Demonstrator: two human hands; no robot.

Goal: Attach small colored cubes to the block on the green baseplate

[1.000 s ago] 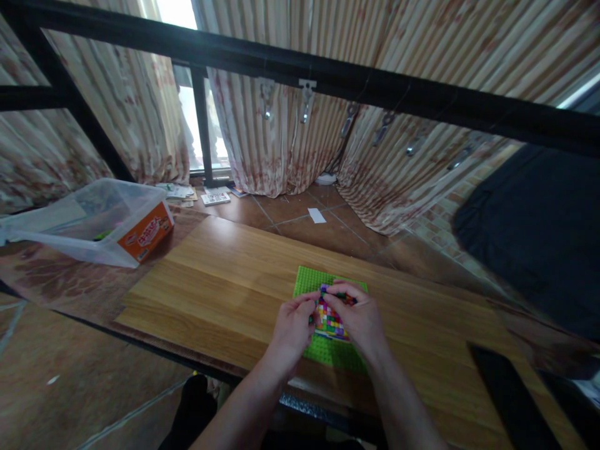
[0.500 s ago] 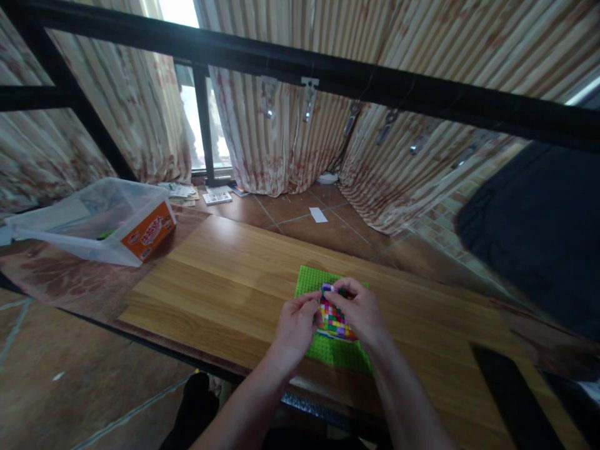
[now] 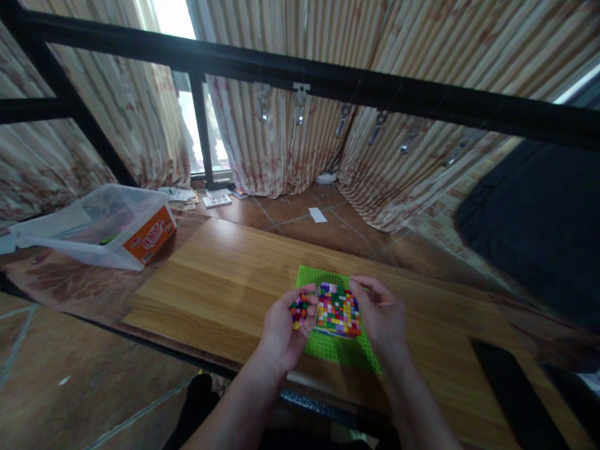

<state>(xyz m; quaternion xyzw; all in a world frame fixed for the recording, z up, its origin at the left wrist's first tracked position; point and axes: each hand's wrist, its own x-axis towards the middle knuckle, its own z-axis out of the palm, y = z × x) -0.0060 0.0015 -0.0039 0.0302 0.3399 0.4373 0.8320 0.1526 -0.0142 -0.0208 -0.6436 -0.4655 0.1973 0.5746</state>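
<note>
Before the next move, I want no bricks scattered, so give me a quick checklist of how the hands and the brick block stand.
1. Left hand holds a small clump of bricks: ok.
2. Right hand steadies the multicoloured brick block: ok.
3. Block sits on the green baseplate: ok.
4. Baseplate lies flat on the wooden board: ok.
5. Block pressed fully onto the studs: cannot tell.
6. Clear plastic bin stands apart, far left: ok.

I see a multicoloured brick block [image 3: 338, 310] lying flat on the green baseplate [image 3: 328, 347], a smaller brick cluster [image 3: 298, 308] just left.
</note>
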